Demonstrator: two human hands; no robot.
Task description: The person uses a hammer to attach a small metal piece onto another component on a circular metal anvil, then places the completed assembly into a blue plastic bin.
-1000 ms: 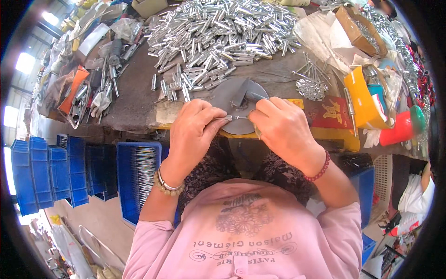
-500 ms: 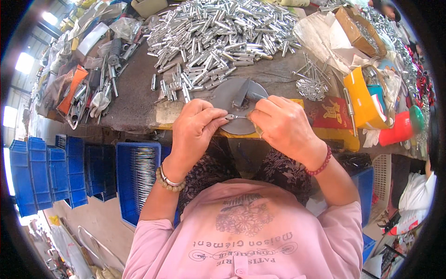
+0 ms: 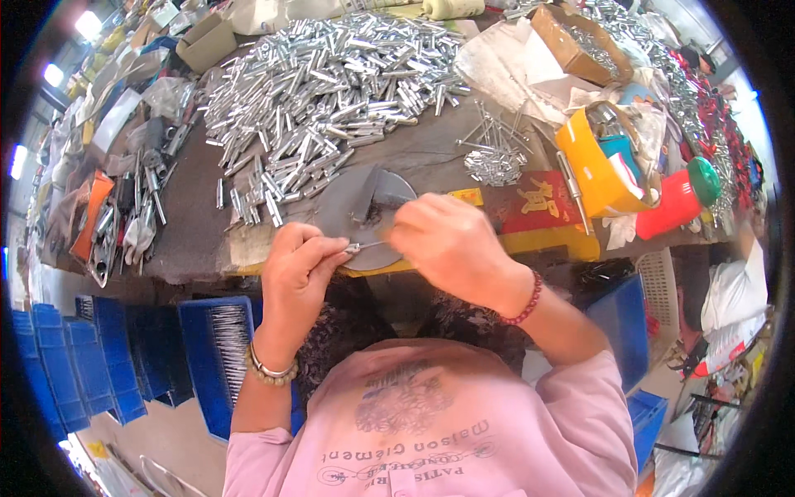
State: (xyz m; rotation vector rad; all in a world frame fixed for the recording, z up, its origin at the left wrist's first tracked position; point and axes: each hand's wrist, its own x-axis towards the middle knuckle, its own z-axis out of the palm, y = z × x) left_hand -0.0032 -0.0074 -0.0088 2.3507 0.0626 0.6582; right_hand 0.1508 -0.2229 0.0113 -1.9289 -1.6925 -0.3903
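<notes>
Left hand pose: left hand at centre-left of the frame, forearm rising from below, back of hand outward, thumb and forefinger pinched on one small silver fitting.
Right hand pose: right hand just right of centre, forearm angled in from lower right, back of hand up, fingers curled; motion blur, cannot tell whether it grips.
Fitting location: centre of frame, at the left fingertips, above the near edge of the grey disc; one thin rod runs from it toward the right fingertips.
Wristwear: left 2 (silver bangle, beaded bracelet); right 1 (red beaded bracelet).
Disc: 1 grey disc, on the bench, mid-frame.
Tubes: silver tubes, one heap, upper centre, too many to count.
Pins: 1 cluster of pins, right of centre, overlapping, uncounted.
Containers, upper right: 1 cardboard box, 1 yellow holder, 1 red container, green-topped.
</notes>
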